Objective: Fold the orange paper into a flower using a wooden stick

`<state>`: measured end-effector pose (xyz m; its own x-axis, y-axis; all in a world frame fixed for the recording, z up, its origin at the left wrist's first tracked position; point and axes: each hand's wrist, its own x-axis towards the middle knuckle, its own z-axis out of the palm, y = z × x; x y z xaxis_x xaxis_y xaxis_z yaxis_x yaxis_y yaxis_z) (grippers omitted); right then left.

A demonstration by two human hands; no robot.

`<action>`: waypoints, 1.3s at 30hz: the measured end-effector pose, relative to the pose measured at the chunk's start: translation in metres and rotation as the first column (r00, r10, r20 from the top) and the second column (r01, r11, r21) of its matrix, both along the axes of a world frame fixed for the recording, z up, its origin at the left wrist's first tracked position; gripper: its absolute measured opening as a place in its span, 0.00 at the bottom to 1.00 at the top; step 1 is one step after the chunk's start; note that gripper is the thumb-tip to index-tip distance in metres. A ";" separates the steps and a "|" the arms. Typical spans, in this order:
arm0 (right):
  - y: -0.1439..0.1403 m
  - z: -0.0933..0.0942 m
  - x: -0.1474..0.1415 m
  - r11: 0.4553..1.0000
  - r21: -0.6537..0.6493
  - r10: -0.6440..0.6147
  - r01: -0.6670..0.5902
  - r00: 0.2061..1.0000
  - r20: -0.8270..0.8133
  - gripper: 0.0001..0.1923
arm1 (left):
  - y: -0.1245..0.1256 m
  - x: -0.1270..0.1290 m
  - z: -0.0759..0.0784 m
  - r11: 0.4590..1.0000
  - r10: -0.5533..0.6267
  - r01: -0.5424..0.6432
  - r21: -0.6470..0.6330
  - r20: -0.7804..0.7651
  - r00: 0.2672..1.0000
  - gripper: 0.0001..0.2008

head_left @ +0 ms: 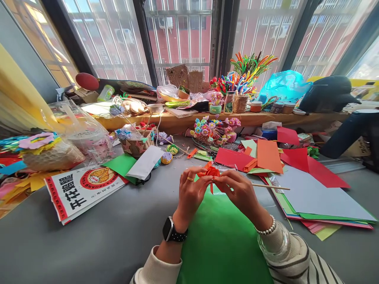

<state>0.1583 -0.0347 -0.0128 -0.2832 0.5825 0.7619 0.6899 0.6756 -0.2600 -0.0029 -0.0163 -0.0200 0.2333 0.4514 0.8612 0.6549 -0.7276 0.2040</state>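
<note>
An orange-red paper flower (212, 171) is between my two hands, above the table. My left hand (191, 191) pinches its left side with thumb and fingers. From the right, my right hand (241, 193) has its fingertips closed on the flower's other edge. A narrow orange strip hangs below the flower. A thin wooden stick (272, 187) sticks out to the right from behind my right hand; I cannot tell whether that hand grips it. Below both hands lies a large green paper sheet (222, 240).
Right of my hands lie stacked coloured papers (322, 197), with orange paper (269, 156) and red paper (233, 157) behind. A printed paper bag (85, 189) lies left. Farther back are a basket (137, 146), small crafted flowers (213, 130) and a cluttered ledge (177, 123).
</note>
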 end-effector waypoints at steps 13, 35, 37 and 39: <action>0.001 0.008 0.004 0.900 -0.427 -0.004 -0.087 0.978 -0.208 0.10 | -0.003 0.003 -0.003 0.991 0.030 -0.016 0.134 -0.106 0.994 0.10; -0.002 0.009 0.004 0.967 -0.243 0.023 -0.079 0.974 -0.226 0.07 | 0.006 0.009 -0.007 0.643 -0.070 0.546 -0.537 0.669 0.740 0.41; -0.002 0.009 0.003 0.970 -0.224 0.042 -0.092 0.975 -0.220 0.06 | 0.008 0.009 -0.005 0.396 -0.109 0.763 -0.511 0.799 0.592 0.43; -0.002 0.009 0.001 0.974 -0.205 0.051 -0.096 0.975 -0.215 0.05 | 0.007 0.009 -0.002 0.241 -0.150 0.868 -0.435 0.867 0.476 0.41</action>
<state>0.1595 -0.0371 -0.0035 -0.1812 0.7206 0.6692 0.5562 0.6363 -0.5346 0.0066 -0.0089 -0.0221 0.3791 0.8997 0.2164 -0.3487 -0.0777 0.9340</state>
